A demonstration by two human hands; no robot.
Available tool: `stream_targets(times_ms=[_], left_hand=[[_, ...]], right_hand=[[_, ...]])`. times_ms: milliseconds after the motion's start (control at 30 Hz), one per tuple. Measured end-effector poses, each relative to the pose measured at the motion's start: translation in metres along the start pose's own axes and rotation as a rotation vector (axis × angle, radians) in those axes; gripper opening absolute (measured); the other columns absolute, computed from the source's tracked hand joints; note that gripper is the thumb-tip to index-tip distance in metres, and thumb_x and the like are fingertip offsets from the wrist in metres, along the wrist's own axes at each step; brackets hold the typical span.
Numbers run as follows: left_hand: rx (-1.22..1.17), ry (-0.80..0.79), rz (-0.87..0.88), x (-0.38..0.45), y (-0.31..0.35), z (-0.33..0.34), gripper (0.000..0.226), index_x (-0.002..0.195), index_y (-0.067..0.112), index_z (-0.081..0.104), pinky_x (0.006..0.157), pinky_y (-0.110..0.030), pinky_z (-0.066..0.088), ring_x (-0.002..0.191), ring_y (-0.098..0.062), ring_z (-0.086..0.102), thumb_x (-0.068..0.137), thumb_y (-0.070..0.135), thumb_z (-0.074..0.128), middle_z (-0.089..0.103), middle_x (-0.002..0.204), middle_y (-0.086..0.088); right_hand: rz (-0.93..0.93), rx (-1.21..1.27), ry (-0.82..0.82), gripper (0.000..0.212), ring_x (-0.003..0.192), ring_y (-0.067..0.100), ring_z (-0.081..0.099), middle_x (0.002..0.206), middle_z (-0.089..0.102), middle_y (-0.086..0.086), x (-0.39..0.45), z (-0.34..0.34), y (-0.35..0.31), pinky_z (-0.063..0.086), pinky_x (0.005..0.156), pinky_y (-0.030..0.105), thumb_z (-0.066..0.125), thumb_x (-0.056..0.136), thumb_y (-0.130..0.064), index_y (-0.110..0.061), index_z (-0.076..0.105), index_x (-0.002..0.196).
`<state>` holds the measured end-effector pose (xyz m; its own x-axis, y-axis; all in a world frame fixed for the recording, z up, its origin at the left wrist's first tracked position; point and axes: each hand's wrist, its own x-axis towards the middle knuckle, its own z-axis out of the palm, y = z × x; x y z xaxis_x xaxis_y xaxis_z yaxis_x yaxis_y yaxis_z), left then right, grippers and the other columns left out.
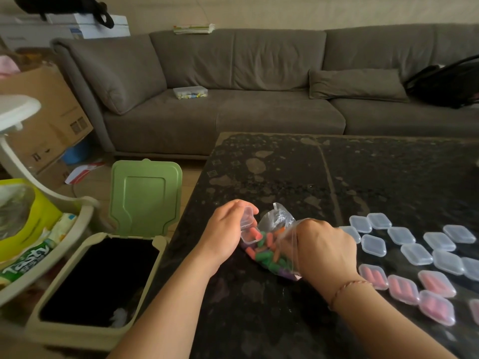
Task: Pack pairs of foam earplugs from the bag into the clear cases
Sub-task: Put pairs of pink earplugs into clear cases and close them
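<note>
Four clear cases already packed with pink earplugs, shut and lined up at the near right of the dark table (285, 177); call them the filled cases (403, 288). Plus a sliver of one more pink one, cut off at the right edge. Just behind those, a bunch of empty cases (416, 253), all shut, nothing inside, lying close together and waiting for a turn. So a small part done and a bigger part left to do. Right now, in the middle of filling the next one. Holds an open case (246, 220) in the left hand (225, 234), fingers and thumb wrapped round it, lid tipped up, with one orange-pink earplug (255, 233) sitting in the bottom half. Needs one more to make a pair, then a snap shut. Digs into the plastic bag (274, 221) with the right hand (324, 244), fingers bent down into the opening; hard to say whether pinching an earplug or nothing at all, since crinkly plastic hides the fingertips. Bag lying on the table between both hands, touching the open case, stuffed with loose earplugs (267, 257) in green, orange and purple. Plenty left in there. As for words to read: only "Tasty" in big white letters on a green and white packet (28, 257) in the basket at far left. Some dark marks printed on the cardboard box (51, 104), too blurry to read. No writing on the cases or the bag.
</note>
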<state>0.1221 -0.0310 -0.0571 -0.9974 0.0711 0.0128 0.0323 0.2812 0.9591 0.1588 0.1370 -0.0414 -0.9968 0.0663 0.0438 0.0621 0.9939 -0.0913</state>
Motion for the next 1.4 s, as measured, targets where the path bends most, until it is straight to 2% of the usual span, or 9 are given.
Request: stream_targets(times_ms=[200,367,500,633,767,833,1033,1233,1400], left_hand=[[0.012,-0.008,-0.004,-0.001,0.002,0.000,0.037,0.098,0.019,0.068,0.073,-0.022,0.043,0.093,-0.012,0.062,0.107,0.027,0.034,0.068,0.090,-0.001],[0.022,-0.008,-0.002,0.000,0.001,-0.001,0.036,0.098,0.021,0.068,0.075,-0.022,0.043,0.101,-0.015,0.061,0.107,0.027,0.034,0.067,0.102,-0.002],[0.014,-0.015,0.004,0.000,0.001,-0.001,0.036,0.098,0.020,0.068,0.076,-0.023,0.043,0.097,-0.016,0.062,0.107,0.027,0.033,0.068,0.096,-0.003],[-0.033,0.011,0.046,-0.001,0.003,0.000,0.035,0.097,0.019,0.069,0.073,-0.021,0.044,0.087,-0.011,0.063,0.106,0.026,0.036,0.068,0.089,-0.003],[-0.195,0.070,0.106,-0.006,0.009,0.001,0.038,0.095,0.025,0.071,0.079,-0.031,0.050,0.090,-0.017,0.066,0.107,0.025,0.036,0.069,0.089,0.000],[-0.341,0.061,0.098,-0.010,0.014,0.002,0.037,0.093,0.028,0.072,0.078,-0.035,0.049,0.087,-0.019,0.065,0.106,0.025,0.038,0.068,0.087,0.000],[-0.384,-0.164,0.163,-0.031,0.021,0.017,0.040,0.107,0.027,0.068,0.070,-0.035,0.050,0.086,-0.019,0.062,0.095,0.048,0.037,0.064,0.099,-0.004],[-0.280,-0.261,0.220,-0.042,0.024,0.032,0.041,0.107,0.025,0.067,0.084,-0.036,0.053,0.096,-0.022,0.068,0.098,0.046,0.032,0.067,0.100,-0.005],[-0.264,-0.286,0.210,-0.043,0.024,0.033,0.041,0.107,0.025,0.067,0.088,-0.041,0.055,0.100,-0.025,0.067,0.098,0.048,0.034,0.067,0.102,-0.005]], right_hand=[[0.043,0.038,-0.028,0.031,0.069,0.011,0.050,0.066,0.039,-0.011,-0.003,0.003,0.005,0.041,0.056,0.021,0.064,0.089,-0.047,-0.024,0.063,0.110],[0.059,0.114,0.053,0.031,0.071,0.011,0.054,0.078,0.053,-0.010,-0.008,0.003,0.007,0.042,0.056,0.022,0.066,0.086,-0.049,-0.031,0.065,0.111],[0.041,0.220,0.111,0.017,0.072,0.014,0.062,0.077,0.064,-0.010,-0.015,0.000,0.014,0.049,0.057,0.026,0.060,0.088,-0.048,-0.040,0.070,0.098],[-0.001,0.258,0.060,0.019,0.062,0.002,0.055,0.067,0.058,-0.018,-0.031,-0.014,0.026,0.037,0.047,0.016,0.056,0.086,-0.059,-0.046,0.070,0.084],[-0.029,0.289,-0.006,0.020,0.056,-0.003,0.057,0.055,0.058,-0.024,-0.051,-0.045,0.040,0.040,0.046,0.012,0.063,0.080,-0.062,-0.046,0.066,0.068],[-0.053,0.294,-0.020,0.023,0.057,-0.010,0.057,0.052,0.051,-0.040,-0.063,-0.064,0.043,0.039,0.042,0.011,0.066,0.078,-0.059,-0.048,0.059,0.059],[-0.298,0.627,0.396,0.014,0.036,0.007,0.035,0.042,0.042,-0.013,-0.076,-0.070,0.037,0.025,0.038,0.013,0.078,0.076,-0.043,-0.041,0.070,0.065],[-0.343,0.500,0.433,0.012,0.046,-0.015,0.026,0.048,0.021,-0.030,-0.075,-0.045,0.025,0.028,0.045,0.014,0.069,0.079,-0.046,-0.036,0.075,0.075],[-0.329,0.440,0.444,0.011,0.048,-0.017,0.025,0.052,0.026,-0.027,-0.073,-0.039,0.031,0.024,0.047,0.010,0.068,0.077,-0.042,-0.035,0.076,0.077]])
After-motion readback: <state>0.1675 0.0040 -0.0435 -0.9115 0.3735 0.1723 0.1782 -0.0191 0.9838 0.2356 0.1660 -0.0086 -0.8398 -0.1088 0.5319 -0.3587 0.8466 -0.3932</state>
